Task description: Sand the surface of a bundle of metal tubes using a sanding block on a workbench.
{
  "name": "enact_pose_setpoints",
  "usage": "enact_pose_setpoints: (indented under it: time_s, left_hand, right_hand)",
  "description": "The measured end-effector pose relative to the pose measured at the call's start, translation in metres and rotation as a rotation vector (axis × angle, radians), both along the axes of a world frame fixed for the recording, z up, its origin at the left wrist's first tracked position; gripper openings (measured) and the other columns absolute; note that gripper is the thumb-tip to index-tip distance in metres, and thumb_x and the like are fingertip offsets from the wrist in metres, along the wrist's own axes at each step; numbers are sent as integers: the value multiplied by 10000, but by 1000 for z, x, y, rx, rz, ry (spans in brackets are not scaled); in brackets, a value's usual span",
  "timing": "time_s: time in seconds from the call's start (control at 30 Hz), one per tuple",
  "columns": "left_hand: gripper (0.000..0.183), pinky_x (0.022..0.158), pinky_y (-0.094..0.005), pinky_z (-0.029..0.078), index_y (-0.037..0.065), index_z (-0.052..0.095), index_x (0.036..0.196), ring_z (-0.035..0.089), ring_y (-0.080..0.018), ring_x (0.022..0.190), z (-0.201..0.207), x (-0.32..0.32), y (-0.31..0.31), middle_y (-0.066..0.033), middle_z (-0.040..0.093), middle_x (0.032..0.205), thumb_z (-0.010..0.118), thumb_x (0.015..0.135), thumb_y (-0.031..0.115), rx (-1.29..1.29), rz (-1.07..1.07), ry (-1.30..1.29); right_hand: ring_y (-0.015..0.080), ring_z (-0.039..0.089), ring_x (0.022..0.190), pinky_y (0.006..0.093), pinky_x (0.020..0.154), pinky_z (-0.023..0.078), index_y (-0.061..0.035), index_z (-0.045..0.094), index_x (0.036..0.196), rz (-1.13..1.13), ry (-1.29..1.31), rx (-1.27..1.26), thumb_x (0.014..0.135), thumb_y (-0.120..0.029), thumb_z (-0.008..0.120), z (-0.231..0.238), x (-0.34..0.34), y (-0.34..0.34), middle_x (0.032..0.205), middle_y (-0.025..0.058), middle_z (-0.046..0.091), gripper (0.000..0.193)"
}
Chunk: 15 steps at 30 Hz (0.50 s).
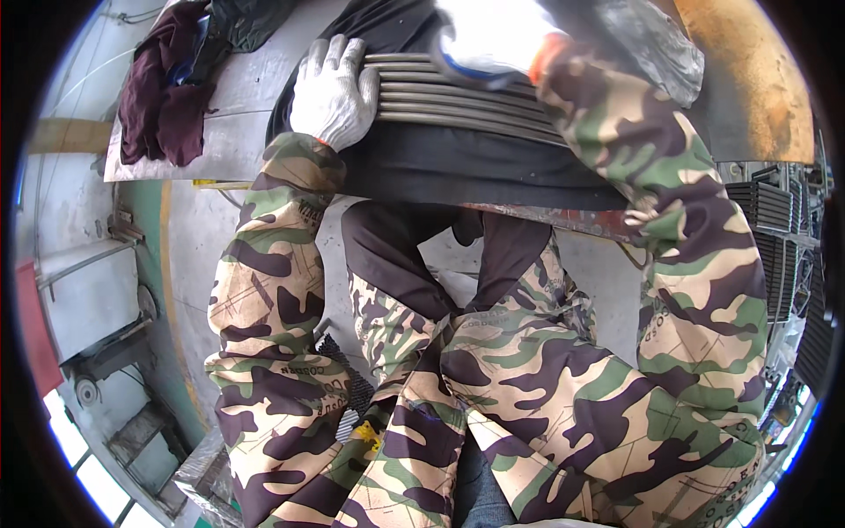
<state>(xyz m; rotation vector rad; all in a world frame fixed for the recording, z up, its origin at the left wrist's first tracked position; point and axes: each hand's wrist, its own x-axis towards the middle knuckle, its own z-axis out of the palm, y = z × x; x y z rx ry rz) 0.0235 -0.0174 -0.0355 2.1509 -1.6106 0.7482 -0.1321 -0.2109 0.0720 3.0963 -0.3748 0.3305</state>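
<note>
Several straight metal rods (458, 104) lie side by side across a black cloth (458, 167) on the table. My left hand (333, 95), in a white knit glove, rests flat at the rods' left ends with its fingers stretched apart. Over the right part of the rods is my right hand (493, 40), in a white glove with a blue edge and an orange cuff. Motion and glare smear it, so its fingers cannot be made out, nor whether anything is in them. It hides part of the far rods.
Maroon and dark cloths (167, 114) lie at the table's far left. A crumpled clear plastic sheet (660, 48) sits at the far right, beside a brown-stained board (748, 79). Dark bars are stacked on a rack (761, 211) at right. My legs are under the table's front edge.
</note>
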Motion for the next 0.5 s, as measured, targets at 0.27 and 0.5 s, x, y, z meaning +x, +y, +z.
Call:
enact_pose_setpoints:
  time_s: [0.27, 0.5]
  left_hand:
    - [421, 1057, -514, 432, 17, 660, 1263, 552, -390, 1236, 1, 5, 6, -170, 639, 1276, 578, 970, 308, 35, 63, 12]
    - [435, 1055, -514, 431, 24, 657, 1264, 557, -387, 1225, 1, 1, -6, -167, 634, 1269, 568, 971, 333, 64, 115, 28]
  right_hand:
    - [409, 708, 924, 511, 822, 576, -54, 705, 971, -76, 19, -11, 876, -265, 609, -5, -26, -14, 956, 203, 716, 251]
    - [395, 700, 899, 506, 799, 580, -65, 684, 970, -58, 2, -62, 877, -274, 616, -10, -43, -20, 948, 185, 706, 239]
